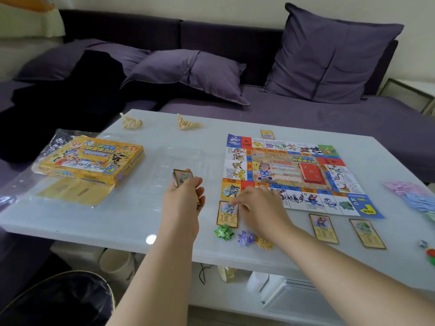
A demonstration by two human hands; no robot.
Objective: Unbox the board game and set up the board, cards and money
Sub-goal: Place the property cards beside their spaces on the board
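Note:
The game board (pixel 294 170) lies unfolded on the right half of the white table, with a red card stack (pixel 312 172) on its centre. My left hand (pixel 186 196) grips a deck of gold-edged cards (pixel 182 177) just left of the board. My right hand (pixel 259 205) pinches the top edge of a single card (pixel 227 214) lying by the board's near-left corner. Two more cards (pixel 323 228) (pixel 367 232) lie along the near edge, another card (pixel 267 134) at the far edge. The yellow game box (pixel 91 161) sits at the left.
Three paper star pieces, green (pixel 223 231), purple (pixel 246 237) and yellow (pixel 263 243), lie near the front edge. Paper money (pixel 409 194) is piled at the right. A clear plastic tray (pixel 183 161) sits mid-table, two folded paper shapes (pixel 130 122) at the back. A purple sofa stands behind.

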